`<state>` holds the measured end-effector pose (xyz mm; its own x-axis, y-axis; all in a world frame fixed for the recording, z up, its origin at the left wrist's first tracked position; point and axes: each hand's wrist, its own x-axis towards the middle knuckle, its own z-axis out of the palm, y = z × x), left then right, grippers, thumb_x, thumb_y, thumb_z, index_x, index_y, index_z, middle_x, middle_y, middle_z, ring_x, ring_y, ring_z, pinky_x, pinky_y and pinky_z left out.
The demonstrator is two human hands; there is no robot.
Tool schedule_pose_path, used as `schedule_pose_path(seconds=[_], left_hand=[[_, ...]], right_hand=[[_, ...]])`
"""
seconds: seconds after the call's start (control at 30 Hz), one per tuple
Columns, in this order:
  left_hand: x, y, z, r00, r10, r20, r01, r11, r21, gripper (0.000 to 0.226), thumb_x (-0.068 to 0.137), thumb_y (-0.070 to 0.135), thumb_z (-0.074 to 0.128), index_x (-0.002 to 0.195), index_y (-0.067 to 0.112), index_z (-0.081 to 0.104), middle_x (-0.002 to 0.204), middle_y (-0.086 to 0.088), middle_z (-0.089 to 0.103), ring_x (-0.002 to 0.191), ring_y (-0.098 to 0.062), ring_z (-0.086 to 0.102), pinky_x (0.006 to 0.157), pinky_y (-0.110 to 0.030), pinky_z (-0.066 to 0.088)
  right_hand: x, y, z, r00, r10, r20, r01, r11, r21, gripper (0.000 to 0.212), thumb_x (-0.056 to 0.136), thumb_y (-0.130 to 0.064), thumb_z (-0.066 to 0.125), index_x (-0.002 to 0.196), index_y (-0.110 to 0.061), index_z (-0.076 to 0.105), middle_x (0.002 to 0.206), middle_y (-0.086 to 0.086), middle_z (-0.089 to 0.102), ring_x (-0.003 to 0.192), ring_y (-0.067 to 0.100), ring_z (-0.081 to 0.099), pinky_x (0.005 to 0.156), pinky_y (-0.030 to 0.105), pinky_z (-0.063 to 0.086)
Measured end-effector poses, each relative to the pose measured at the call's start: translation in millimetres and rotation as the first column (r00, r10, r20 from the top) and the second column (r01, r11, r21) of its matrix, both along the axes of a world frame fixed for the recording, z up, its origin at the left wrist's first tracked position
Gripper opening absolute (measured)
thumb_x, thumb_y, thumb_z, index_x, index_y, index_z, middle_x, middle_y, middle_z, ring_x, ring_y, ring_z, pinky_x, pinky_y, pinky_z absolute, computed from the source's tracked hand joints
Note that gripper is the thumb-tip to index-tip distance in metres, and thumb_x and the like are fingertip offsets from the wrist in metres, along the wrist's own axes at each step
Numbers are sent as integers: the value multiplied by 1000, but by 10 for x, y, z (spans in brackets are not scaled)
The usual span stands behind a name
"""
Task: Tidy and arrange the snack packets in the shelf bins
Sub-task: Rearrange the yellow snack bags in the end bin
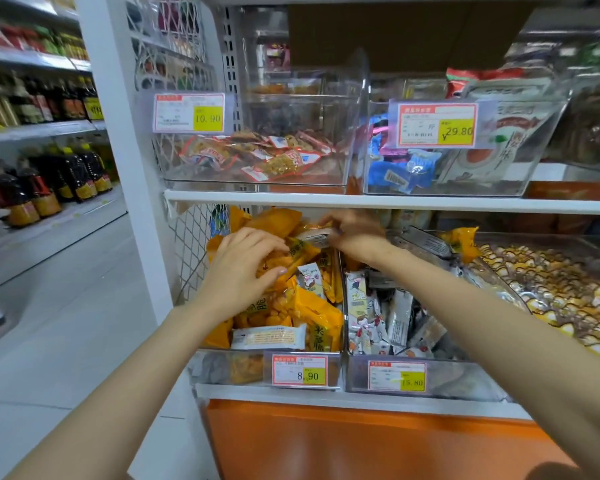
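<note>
A clear bin (229, 370) on the lower shelf, priced 8.90, is heaped with yellow snack packets (312, 317). My left hand (246, 265) grips a yellow packet on top of the heap, thumb curled under it. My right hand (354, 233) reaches over the back of the same bin and pinches a pale packet (314, 235) by its edge. The neighbouring clear bin (465, 379), priced 15.80, holds white and grey packets (378, 317).
The upper shelf (395, 200) overhangs my hands and carries two clear bins (257, 168) with price tags. A bin of small gold-wrapped sweets (551, 289) lies at the right. Bottles (49, 188) line the left aisle shelves. An orange panel (361, 445) runs below.
</note>
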<state>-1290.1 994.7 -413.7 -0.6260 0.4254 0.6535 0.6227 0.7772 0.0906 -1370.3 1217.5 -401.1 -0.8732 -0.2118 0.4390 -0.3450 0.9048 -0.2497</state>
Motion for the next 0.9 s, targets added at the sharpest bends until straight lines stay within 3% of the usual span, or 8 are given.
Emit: schedule_pose_path(seconds=[0.1, 0.23, 0.3, 0.37, 0.5, 0.63, 0.77, 0.9], left_hand=[[-115, 219, 211, 991, 29, 134, 6, 968, -252, 41, 86, 46, 56, 122, 27, 55, 124, 9, 56, 120, -14, 44, 96, -32, 29], [-384, 665, 349, 913, 195, 357, 74, 783, -617, 55, 84, 48, 61, 132, 26, 46, 131, 1, 54, 120, -21, 48, 84, -30, 38], [-464, 787, 308, 880, 281, 383, 87, 697, -711, 57, 85, 43, 63, 134, 22, 44, 129, -3, 54, 117, -24, 50, 81, -31, 41], [-494, 834, 282, 872, 296, 391, 94, 682, -725, 53, 84, 37, 65, 131, 22, 47, 121, -4, 57, 114, -23, 51, 83, -33, 43], [-471, 804, 348, 880, 207, 428, 36, 868, -495, 46, 80, 33, 70, 121, 20, 53, 110, -2, 60, 95, -17, 53, 70, -26, 37], [-450, 791, 386, 919, 232, 318, -182, 967, -178, 51, 83, 38, 66, 126, 17, 49, 120, -8, 58, 109, -28, 55, 79, -32, 44], [-456, 933, 255, 920, 196, 340, -262, 952, 158, 44, 84, 26, 67, 122, 9, 53, 122, -12, 59, 111, -30, 56, 85, -32, 46], [-483, 1042, 169, 923, -7, 386, -210, 830, 517, 34, 83, 18, 69, 112, 3, 60, 114, -14, 62, 105, -27, 59, 83, -30, 47]], right_hand=[[187, 284, 5, 998, -18, -64, 17, 1000, -15, 23, 87, -24, 61, 109, -22, 63, 110, 1, 65, 100, 21, 59, 88, 34, 47], [427, 585, -37, 999, 20, 44, -18, 999, -49, 24, 85, -21, 66, 108, -20, 64, 108, -1, 65, 90, 10, 53, 76, 21, 39], [504, 628, -75, 997, 8, 81, -4, 999, -53, 28, 85, -22, 67, 113, -23, 63, 112, -3, 65, 90, 10, 54, 73, 21, 38], [543, 644, -104, 997, 4, 72, 1, 997, -74, 31, 85, -25, 68, 115, -24, 62, 113, -3, 66, 94, 14, 58, 75, 23, 40], [556, 659, -132, 999, -18, 48, 23, 992, -126, 37, 82, -28, 71, 117, -25, 61, 105, -2, 66, 86, 12, 54, 74, 22, 38], [552, 644, -154, 998, -58, -15, 51, 958, -283, 32, 81, -21, 72, 111, -21, 64, 93, 0, 66, 82, 19, 60, 69, 24, 43], [623, 739, -140, 979, -169, -114, 122, 933, -339, 25, 82, -17, 71, 106, -20, 67, 90, 0, 67, 72, 20, 60, 60, 24, 45], [654, 948, -160, 982, -164, -94, 129, 946, -298, 23, 82, -21, 71, 105, -22, 70, 99, -2, 65, 80, 20, 61, 66, 25, 42]])
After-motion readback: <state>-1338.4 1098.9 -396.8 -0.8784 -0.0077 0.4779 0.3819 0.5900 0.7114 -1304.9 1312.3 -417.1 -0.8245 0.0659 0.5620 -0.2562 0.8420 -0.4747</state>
